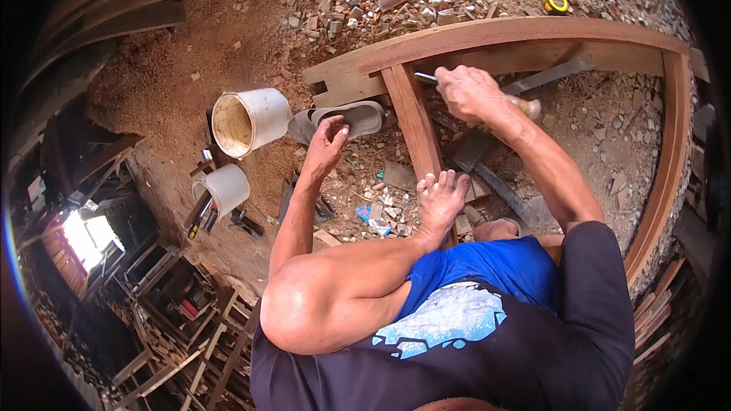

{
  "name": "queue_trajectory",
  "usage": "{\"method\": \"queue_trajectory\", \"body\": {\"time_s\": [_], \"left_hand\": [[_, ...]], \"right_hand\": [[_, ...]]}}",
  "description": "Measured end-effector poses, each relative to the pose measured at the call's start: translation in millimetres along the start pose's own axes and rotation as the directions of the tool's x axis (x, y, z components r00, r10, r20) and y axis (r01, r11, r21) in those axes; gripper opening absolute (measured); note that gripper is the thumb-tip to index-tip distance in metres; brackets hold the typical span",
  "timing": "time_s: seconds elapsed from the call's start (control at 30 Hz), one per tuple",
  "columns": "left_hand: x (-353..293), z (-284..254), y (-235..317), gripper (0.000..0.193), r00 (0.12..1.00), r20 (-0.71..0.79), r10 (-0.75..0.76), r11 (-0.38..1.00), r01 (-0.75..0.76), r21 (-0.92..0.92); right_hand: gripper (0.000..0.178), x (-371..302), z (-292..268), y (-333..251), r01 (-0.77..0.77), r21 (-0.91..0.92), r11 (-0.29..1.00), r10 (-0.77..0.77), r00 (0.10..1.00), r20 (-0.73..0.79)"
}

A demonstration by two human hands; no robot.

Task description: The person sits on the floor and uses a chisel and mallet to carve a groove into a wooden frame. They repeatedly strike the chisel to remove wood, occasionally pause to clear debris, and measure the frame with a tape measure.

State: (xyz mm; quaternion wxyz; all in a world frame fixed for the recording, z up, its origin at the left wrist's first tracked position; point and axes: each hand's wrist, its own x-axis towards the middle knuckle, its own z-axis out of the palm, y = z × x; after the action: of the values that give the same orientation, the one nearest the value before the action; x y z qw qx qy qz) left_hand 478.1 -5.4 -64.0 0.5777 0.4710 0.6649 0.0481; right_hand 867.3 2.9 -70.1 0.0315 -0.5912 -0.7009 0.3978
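My right hand [472,97] is closed around a chisel. Its narrow metal blade [426,77] points left, close to the joint where a wooden crosspiece [412,118] meets the long rail of a reddish wooden frame [487,33]. A pale, rounded handle end [528,109] shows behind the fist. Bent and spread, the fingers of my left hand [327,144] hold nothing that I can see, beside a grey slipper [359,118]. My bare foot [442,202] rests on the lower part of the crosspiece.
Left of the slippers lies a white bucket [268,116], tilted. Below it, a smaller white container [228,186] has hand tools beside it. A yellow tape measure [554,1] lies on rubble beyond the frame. Inside the frame is a dark block-like object [474,149]. Wood scraps [205,350] pile up lower left.
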Motion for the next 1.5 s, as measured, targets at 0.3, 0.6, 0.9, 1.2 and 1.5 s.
{"method": "queue_trajectory", "body": {"time_s": [0.3,0.6,0.9,1.2,1.5], "left_hand": [[-6.9,6.3,-8.9,0.051,1.000,0.002,0.029,1.000,-0.029,0.003],[-2.0,18.1,43.1,0.051,0.985,0.021,0.169,0.983,-0.170,0.069],[2.9,11.4,38.9,0.083,0.892,-0.121,0.436,0.780,-0.308,0.544],[87.1,61.5,99.1,0.135,0.699,0.158,0.698,0.344,-0.520,0.782],[123.6,48.6,160.1,0.063,0.934,0.070,0.351,0.634,-0.292,0.716]], "right_hand": [[0.013,9.8,8.4,-6.8,0.120,-0.078,0.990,-0.118,0.993,0.032],[0.014,-1.9,3.0,-1.6,0.170,-0.084,0.982,-0.164,0.983,0.077],[0.013,24.2,40.2,8.7,0.088,0.039,0.995,-0.084,0.992,-0.097],[0.026,-87.2,69.6,37.0,-0.187,0.287,0.939,0.183,0.982,0.041],[0.017,-113.1,73.2,52.5,-0.187,0.929,-0.320,0.403,0.860,0.313]]}}
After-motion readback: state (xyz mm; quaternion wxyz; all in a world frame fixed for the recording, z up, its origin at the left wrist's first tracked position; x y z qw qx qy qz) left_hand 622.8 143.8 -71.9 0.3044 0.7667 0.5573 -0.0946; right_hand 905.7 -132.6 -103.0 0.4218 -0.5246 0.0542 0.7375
